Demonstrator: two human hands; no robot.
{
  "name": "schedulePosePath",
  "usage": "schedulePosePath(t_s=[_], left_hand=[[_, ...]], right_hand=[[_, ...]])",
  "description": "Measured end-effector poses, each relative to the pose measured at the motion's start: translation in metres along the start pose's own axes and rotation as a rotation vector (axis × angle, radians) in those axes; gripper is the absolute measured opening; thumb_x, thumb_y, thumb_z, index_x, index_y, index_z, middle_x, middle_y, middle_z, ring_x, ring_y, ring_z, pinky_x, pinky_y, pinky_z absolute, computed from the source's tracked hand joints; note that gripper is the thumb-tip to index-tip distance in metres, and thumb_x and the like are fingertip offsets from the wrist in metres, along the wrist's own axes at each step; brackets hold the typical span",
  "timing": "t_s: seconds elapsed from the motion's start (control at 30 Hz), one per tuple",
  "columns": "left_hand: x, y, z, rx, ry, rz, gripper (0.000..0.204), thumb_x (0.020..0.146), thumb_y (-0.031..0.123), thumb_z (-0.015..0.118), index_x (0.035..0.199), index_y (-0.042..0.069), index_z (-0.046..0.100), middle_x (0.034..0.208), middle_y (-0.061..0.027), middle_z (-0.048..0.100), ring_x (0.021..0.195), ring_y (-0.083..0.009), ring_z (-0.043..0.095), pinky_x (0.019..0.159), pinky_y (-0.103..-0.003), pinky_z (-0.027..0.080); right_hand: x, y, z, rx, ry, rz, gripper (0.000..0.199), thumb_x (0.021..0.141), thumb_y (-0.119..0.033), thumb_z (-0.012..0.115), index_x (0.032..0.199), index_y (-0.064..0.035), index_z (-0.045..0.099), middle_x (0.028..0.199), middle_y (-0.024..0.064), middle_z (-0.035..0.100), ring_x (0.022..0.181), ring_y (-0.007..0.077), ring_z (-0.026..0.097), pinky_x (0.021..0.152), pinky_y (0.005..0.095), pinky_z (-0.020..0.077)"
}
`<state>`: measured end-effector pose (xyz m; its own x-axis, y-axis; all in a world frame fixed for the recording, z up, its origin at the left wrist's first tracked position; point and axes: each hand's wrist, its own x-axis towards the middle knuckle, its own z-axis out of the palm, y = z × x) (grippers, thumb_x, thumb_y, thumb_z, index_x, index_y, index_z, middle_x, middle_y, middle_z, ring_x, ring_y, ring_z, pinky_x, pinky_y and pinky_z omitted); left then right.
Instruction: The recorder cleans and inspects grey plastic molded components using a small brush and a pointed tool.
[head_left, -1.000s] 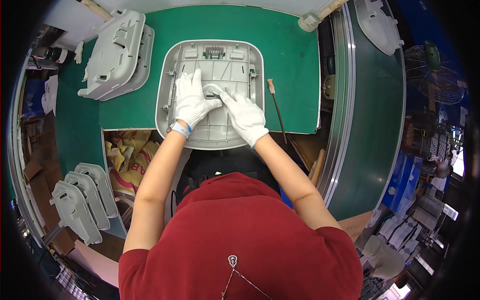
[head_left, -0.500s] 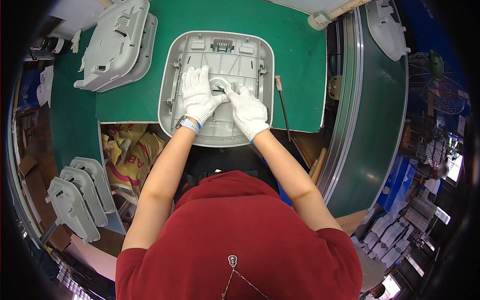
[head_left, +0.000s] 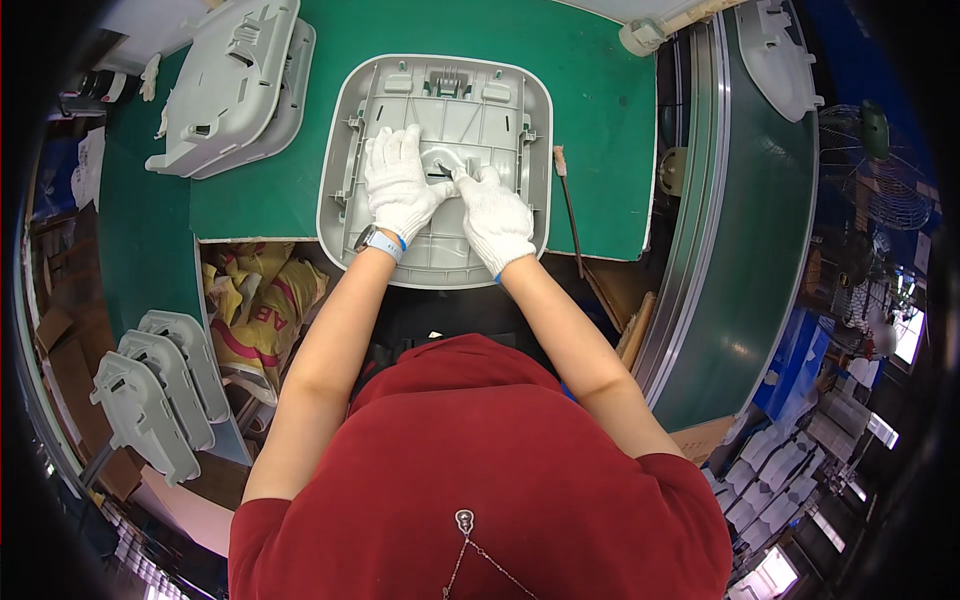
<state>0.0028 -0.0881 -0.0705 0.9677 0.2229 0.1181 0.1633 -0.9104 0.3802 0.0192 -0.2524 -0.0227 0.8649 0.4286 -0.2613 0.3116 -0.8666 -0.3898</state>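
A grey plastic panel [head_left: 455,262] with a raised rim, ribs and clips lies in front of me on the green table. My left hand [head_left: 400,190], in a white knit glove, rests flat on its middle, fingers stretched away from me and thumb pointing right. My right hand [head_left: 494,212], gloved likewise, is closed beside it. Its thumb and fingertips press at the panel's centre, next to a small slot and a round moulded part [head_left: 440,166]. Whatever those fingers may hold is hidden.
Stacked grey shells [head_left: 225,95] stand at the far left; several smaller grey panels [head_left: 160,400] lean lower left. A thin dark rod [head_left: 568,205] with a pale tip lies right of the panel. Yellow sacks [head_left: 265,310] sit under the table. A green conveyor belt [head_left: 745,220] runs along the right.
The panel sits slightly farther from me in the picture. My left hand stays flat on it, and my right hand has shifted a little with its fingers still closed.
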Motion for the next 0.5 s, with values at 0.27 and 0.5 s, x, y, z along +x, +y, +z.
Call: schedulePosePath(t_s=[0.27,0.5], left_hand=[[-0.001,-0.002,-0.002,-0.04,0.013,0.009,0.104,0.067,0.058,0.086,0.149,0.007,0.047,0.146,-0.016,0.052,0.147,-0.0389,0.036,0.127,-0.054,0.018],[0.001,0.01,-0.014,-0.119,0.071,-0.013,0.047,0.072,0.039,0.087,0.111,0.016,0.073,0.132,-0.0142,0.059,0.137,-0.0403,0.044,0.116,-0.051,0.036]], right_hand=[[-0.005,-0.003,-0.001,0.005,0.021,0.0,0.038,0.1,-0.016,0.05,0.136,-0.0224,0.061,0.128,0.02,0.06,0.088,0.0423,0.071,0.078,0.0529,0.0566],[-0.033,0.054,-0.028,0.193,0.732,-0.001,0.052,0.094,-0.003,0.062,0.144,-0.0165,0.059,0.122,0.0162,0.06,0.113,0.0343,0.062,0.095,0.042,0.0527]])
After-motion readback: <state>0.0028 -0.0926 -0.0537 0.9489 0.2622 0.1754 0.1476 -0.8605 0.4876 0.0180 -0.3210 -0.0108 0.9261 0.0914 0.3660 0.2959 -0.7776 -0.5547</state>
